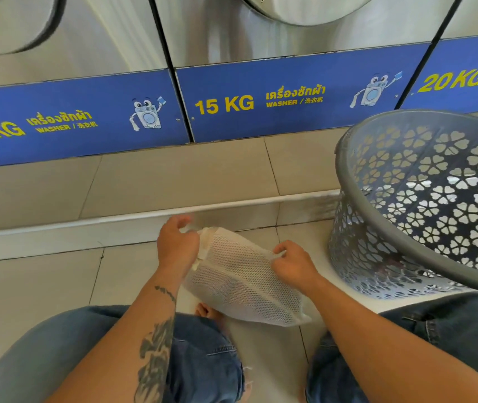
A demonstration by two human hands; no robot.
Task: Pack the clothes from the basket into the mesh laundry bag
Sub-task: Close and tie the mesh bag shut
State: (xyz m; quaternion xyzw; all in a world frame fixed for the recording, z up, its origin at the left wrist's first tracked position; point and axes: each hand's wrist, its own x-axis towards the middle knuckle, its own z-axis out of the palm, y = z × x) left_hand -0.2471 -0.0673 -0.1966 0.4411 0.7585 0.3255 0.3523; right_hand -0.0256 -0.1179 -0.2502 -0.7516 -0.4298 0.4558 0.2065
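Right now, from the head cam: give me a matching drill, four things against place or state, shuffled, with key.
Things:
1. mesh laundry bag
2. basket
3. left hand
4. right hand

States:
A. grey, tilted, on the floor at right
B. pinches the bag's right edge
C. white, held above the floor
D. grips the bag's gathered top end

Pairs: 1-C, 2-A, 3-D, 4-B

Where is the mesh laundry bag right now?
In the head view, the mesh laundry bag is held low-centre between both hands, just left of the grey basket.
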